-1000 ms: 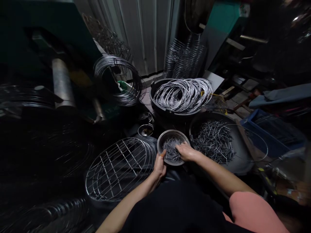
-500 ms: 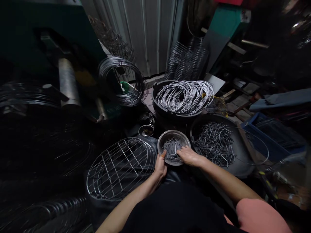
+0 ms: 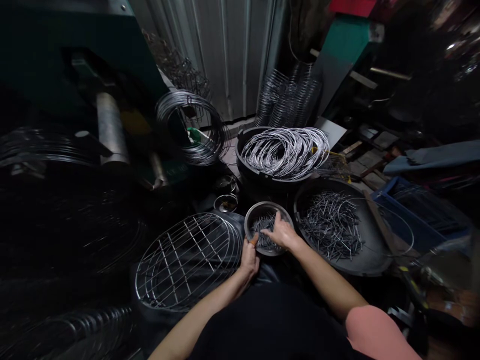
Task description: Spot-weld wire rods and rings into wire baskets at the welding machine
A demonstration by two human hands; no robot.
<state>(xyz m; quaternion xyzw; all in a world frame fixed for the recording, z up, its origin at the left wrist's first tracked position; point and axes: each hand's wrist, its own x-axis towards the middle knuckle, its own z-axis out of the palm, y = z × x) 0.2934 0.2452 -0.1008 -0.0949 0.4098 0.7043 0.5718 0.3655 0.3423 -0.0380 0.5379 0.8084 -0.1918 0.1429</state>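
Dark cloth [image 3: 270,320] covers the person's front, and a smooth salmon-pink sleeve [image 3: 377,330] rounds off at the right arm. The left hand [image 3: 248,257] grips the near left edge of a round metal bowl [image 3: 269,204], its thumb, tipped in orange-brown, hooked over the rim. The right hand [image 3: 284,234] reaches over the bowl's right side, loose, thumb and forefinger spread apart; its other fingers are hard to make out, so whether they touch anything cannot be told. Short, thin grey metal pieces [image 3: 258,223] lie jumbled inside the bowl, just in front of the body.

Left of the bowl sits a round, shiny wire rack [image 3: 187,260], its slim parallel rods crossed by paired bars. On the right, a wide, dull dark pan [image 3: 371,245] carries a spiky heap of straight metal pins [image 3: 332,225]. Beyond the bowl, a small round metal dish [image 3: 225,202] glints, and a black basin [image 3: 258,177] brims with bright, overlapping wire rings [image 3: 285,150]. Farther left hangs a thick coil of wire [image 3: 170,100]. Columns of stacked rings [image 3: 287,97] stand near a ribbed grey metal wall [image 3: 234,55].
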